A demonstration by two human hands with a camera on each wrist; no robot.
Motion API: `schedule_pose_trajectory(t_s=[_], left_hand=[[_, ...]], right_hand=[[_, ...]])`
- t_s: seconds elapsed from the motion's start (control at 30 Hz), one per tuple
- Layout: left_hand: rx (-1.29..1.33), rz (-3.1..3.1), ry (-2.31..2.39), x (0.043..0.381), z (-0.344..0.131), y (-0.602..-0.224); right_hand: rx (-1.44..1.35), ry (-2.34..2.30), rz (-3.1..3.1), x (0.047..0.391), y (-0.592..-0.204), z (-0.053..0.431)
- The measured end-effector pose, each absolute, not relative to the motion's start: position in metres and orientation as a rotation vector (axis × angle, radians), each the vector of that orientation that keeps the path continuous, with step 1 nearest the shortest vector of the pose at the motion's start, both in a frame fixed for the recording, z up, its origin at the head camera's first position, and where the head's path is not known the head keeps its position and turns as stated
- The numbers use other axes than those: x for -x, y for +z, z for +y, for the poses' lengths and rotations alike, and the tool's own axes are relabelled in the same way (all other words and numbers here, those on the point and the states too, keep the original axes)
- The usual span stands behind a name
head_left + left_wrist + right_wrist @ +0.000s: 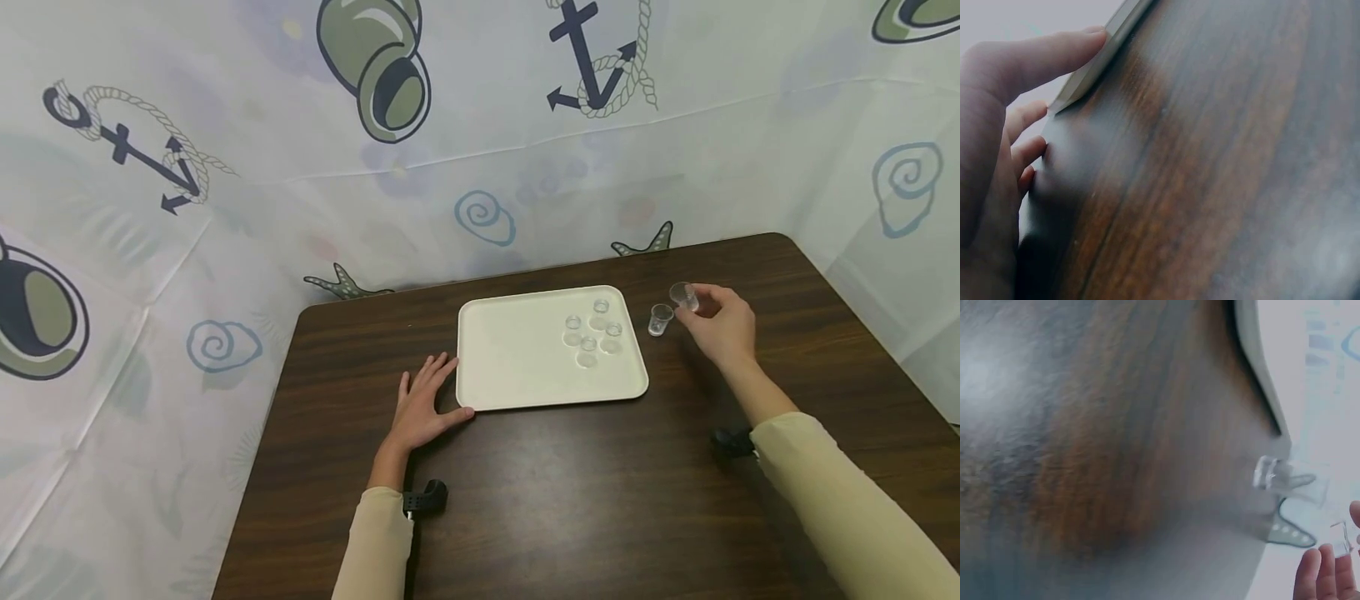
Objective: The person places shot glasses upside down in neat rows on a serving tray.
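At the table's right side my right hand (723, 325) pinches a small clear plastic cup (684, 296) between thumb and fingers. Just left of it another clear cup (660, 320) stands upright on the table, beside the tray's right edge. The white tray (510, 350) bears several similar clear cups (588, 343), which look mouth down, on its right half. My left hand (420, 412) is spread at the tray's near left corner. Its thumb (1054, 56) touches the tray's rim in the left wrist view. The right wrist view shows only fingertips (1329, 575) near the held cup (1340, 539).
The dark wooden table (562, 500) extends around the tray on all sides. Behind it and at both sides hangs a pale curtain (420, 225) printed with anchors, shells and starfish. Black straps with small devices (426, 498) sit on both wrists.
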State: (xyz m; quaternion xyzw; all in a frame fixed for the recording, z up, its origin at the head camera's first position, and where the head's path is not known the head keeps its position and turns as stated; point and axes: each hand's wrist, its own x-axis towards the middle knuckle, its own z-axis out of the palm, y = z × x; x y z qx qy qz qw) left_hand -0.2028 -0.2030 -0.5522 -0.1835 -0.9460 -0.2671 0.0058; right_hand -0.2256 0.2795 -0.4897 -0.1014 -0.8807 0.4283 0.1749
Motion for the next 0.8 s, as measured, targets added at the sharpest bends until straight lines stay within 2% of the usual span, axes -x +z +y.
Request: schedule_pose_trajectory(t_s=[0.4,0.8], left_hand=[[0.581,-2.960,-0.840,0.204,-0.202,-0.553],[0.577,-2.952,-0.836,0.204,-0.204,-0.554]], right_hand=[[-0.016,1.042,-2.511,0.225,-0.472,0.248],[-0.469,0.697,-2.573,0.223,-0.463,0.209]])
